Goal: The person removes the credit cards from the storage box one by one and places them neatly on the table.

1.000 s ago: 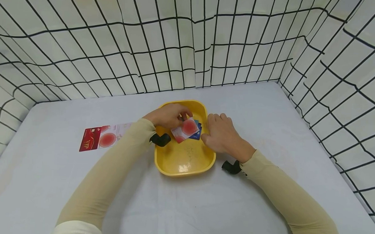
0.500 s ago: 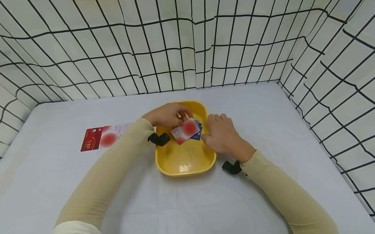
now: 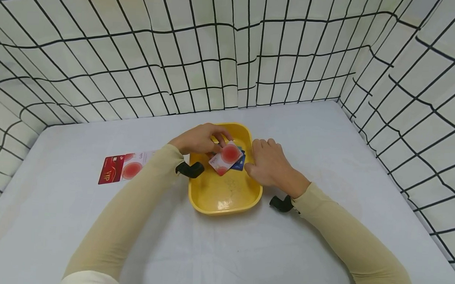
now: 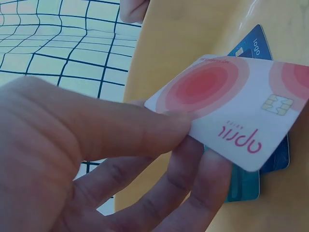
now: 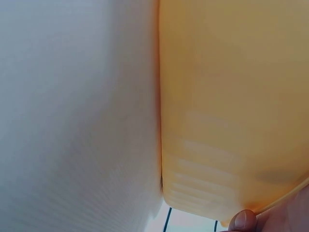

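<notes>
"Where do you have the red-and-white card?"

"On my feed, the left hand pinches it over the blue card in the yellow tray; its long axis runs near-left to far-right, between the hands."

"And the right hand?"

"At the tray's right rim, farther from the card; I can't tell whether it grips."

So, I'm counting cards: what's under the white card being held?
Beneath the held card, parts of a blue card and a teal card show in the yellow tray. Their covered parts and any further cards there can't be seen.
</notes>
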Tool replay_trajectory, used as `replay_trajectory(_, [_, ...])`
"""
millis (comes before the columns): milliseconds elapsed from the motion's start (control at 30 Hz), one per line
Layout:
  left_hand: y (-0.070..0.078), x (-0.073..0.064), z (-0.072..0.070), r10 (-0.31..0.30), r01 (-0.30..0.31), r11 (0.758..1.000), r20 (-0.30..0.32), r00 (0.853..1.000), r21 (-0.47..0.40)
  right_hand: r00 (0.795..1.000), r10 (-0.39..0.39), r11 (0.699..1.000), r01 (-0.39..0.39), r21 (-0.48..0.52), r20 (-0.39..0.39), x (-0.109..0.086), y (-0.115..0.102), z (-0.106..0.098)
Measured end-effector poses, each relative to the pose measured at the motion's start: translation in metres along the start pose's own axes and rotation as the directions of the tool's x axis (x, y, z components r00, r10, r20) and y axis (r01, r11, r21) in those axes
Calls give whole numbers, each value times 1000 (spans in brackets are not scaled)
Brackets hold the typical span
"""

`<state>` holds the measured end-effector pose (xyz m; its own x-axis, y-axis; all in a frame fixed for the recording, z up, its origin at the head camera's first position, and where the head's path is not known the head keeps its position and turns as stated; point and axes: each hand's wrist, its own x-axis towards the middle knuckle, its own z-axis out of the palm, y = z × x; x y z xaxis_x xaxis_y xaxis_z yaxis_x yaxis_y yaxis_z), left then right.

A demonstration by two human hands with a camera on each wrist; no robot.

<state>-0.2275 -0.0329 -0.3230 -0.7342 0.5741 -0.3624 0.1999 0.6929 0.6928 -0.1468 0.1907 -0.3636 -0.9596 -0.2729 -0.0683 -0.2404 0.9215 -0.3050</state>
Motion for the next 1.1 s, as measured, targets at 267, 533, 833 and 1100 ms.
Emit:
replay_trajectory(267, [1, -6, -1, -25, 23, 998, -44, 999, -55, 1000, 11, 1000, -11, -4, 12, -1, -1, 0])
replay_trajectory(533, [4, -13, -1, -33, 27, 996, -64, 997, -82, 1000, 2, 1000, -2, -8, 7, -1, 0, 0])
replay_trajectory(833, [6, -18, 0, -26, 18, 993, -64, 998, -114, 1000, 7, 1000, -7, -5, 9, -1, -2, 0])
replay_trajectory(1100, [4, -20, 0, -34, 21, 991, -102, 994, -129, 1000, 9, 1000, -9, -10, 9, -1, -2, 0])
